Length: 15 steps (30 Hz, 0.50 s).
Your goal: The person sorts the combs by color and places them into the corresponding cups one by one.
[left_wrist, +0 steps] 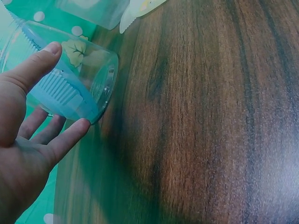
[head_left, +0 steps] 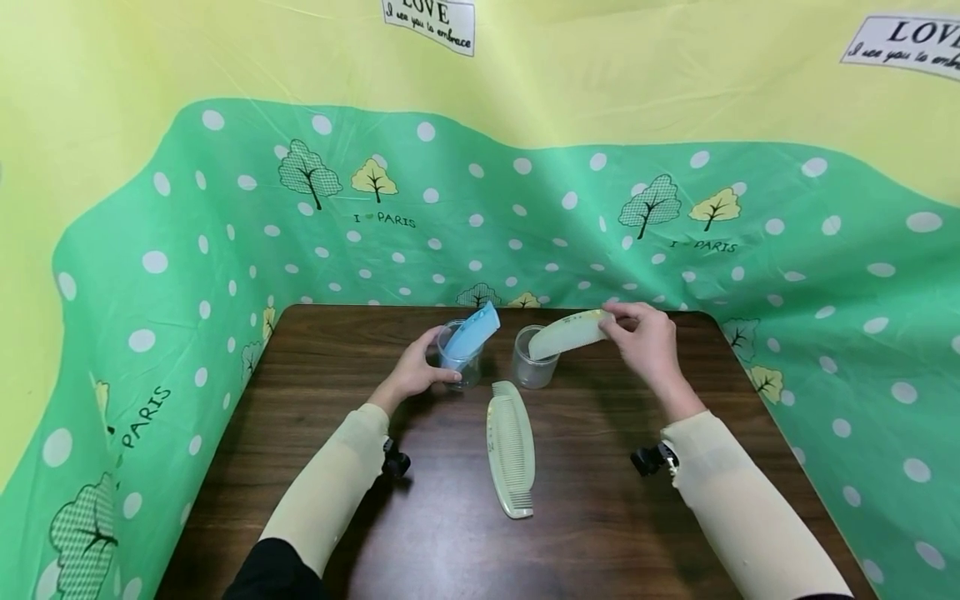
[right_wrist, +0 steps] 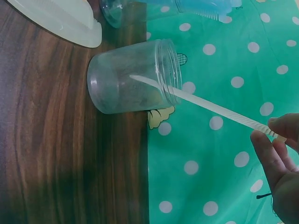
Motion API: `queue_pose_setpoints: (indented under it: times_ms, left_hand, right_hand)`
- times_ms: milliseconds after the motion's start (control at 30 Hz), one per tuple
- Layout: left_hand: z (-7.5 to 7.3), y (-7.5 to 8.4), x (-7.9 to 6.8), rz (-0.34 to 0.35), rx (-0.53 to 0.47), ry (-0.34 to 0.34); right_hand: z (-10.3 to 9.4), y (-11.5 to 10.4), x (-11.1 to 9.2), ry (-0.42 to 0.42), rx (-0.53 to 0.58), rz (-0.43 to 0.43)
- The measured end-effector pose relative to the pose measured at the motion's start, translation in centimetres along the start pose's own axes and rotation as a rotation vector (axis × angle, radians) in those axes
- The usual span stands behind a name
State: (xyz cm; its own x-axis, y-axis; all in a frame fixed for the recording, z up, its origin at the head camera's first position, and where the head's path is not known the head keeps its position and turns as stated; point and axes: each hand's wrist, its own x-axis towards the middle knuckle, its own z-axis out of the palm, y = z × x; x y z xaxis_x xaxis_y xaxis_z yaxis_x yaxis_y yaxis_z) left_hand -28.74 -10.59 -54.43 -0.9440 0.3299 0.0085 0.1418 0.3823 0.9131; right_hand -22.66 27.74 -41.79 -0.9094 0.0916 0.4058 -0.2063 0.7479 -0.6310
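My left hand (head_left: 415,367) holds a clear plastic jar (left_wrist: 100,60) around its side, thumb at the front and fingers behind. Inside that jar a blue comb (head_left: 472,333) leans to the right, its upper end above the rim. A pale green comb (head_left: 568,332) is pinched by its outer end between the thumb and fingers of my right hand (head_left: 647,342). The comb's other end reaches slantwise through the mouth of a second clear jar (right_wrist: 126,77), which stands upright to the right of the first.
Two pale green combs (head_left: 512,450) lie overlapped on the dark wooden table (head_left: 585,517), in front of the jars and between my forearms. A green and yellow patterned cloth (head_left: 465,192) hangs behind the table and along its sides.
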Motion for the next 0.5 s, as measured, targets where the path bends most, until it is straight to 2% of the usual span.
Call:
queue_pose_setpoints:
  times_ms: [167, 500]
  left_hand:
    - [0.0, 0.1, -0.1, 0.004, 0.002, -0.002]
    - [0.0, 0.3, -0.1, 0.0, 0.005, -0.007]
  right_hand:
    - [0.4, -0.4, 0.6, -0.009, 0.008, -0.008]
    - [1.0, -0.6, 1.8, -0.06, 0.017, 0.041]
